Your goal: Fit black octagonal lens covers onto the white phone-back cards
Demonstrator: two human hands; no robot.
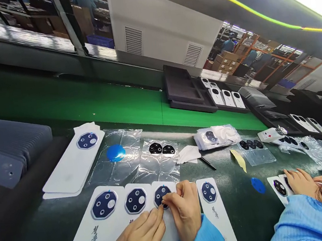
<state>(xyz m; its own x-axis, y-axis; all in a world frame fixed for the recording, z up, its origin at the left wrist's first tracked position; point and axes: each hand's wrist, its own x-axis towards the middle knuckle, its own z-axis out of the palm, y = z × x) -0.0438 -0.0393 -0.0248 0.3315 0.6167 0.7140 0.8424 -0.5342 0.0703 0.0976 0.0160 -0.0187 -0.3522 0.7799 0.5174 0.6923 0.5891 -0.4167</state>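
Observation:
White phone back covers [87,227] lie side by side in front of me, each with a dark blue octagonal camera plate [104,205] near its top. My right hand [186,211] is over the third cover, thumb and finger pinched at its camera plate [159,193]; anything between the tips is too small to make out. My left hand [138,236] rests on the covers, fingers stretched out together, tips meeting the right hand's at the plate's lower edge. Its thumb is hidden. Just right of my right hand lies another white cover [215,211], with dark script printed on it.
Stacked white covers [69,165] lie left, beside a rack of grey panels [14,142]. Behind are clear film sheets with black plates [161,148], a blue disc [116,153], a white cloth [188,154] and a black pen [208,163]. A co-worker's hands [302,185] work at right.

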